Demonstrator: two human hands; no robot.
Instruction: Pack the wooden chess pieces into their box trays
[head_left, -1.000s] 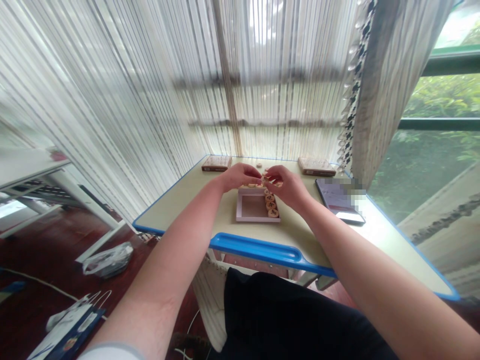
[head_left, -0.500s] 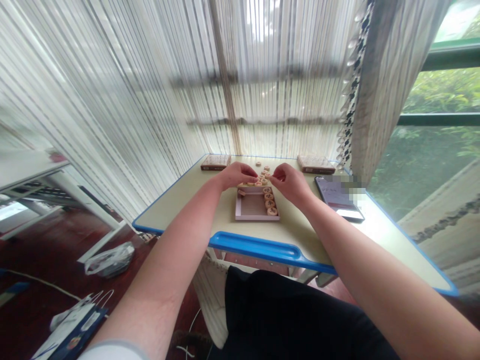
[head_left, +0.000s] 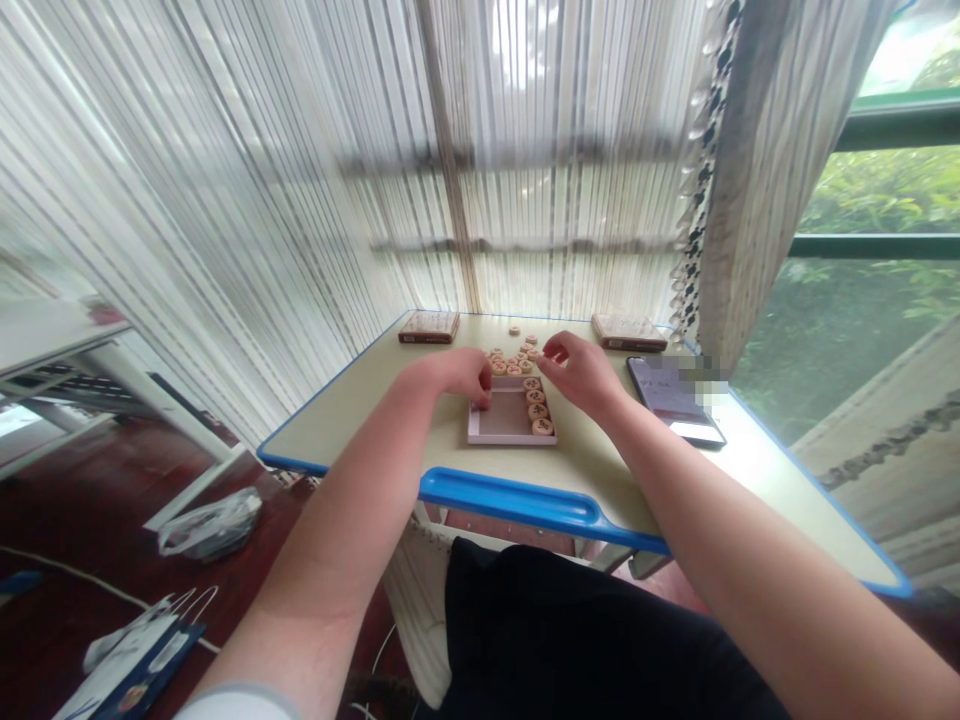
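Note:
My left hand (head_left: pixel 469 373) reaches into the upper left corner of a shallow, pale open box (head_left: pixel 510 440). Its fingers are pinched on a wooden Chinese chess piece (head_left: pixel 486 402), mostly hidden by the fingertips. Along the box's right side runs a column of round Chinese chess pieces (head_left: pixel 538 411) with dark characters facing up. Just behind the box lies a loose cluster of more pieces (head_left: pixel 513 369), some with red characters. Beside that cluster, my right hand (head_left: pixel 574 368) hovers with fingers loosely curled and slightly apart; no piece shows clearly between them.
A flat brown box (head_left: pixel 429 327) sits at the table's back left, and another flat box (head_left: pixel 628 331) at the back right. Right of my right hand lies a phone (head_left: pixel 675 400). A blue tray groove (head_left: pixel 514 492) lines the table's front edge. Striped curtains (head_left: pixel 540 200) hang behind.
My left hand has moved from the loose pieces down to the box's left corner, onto the piece leaning there. My right hand has stayed beside the cluster, its fingers a little looser.

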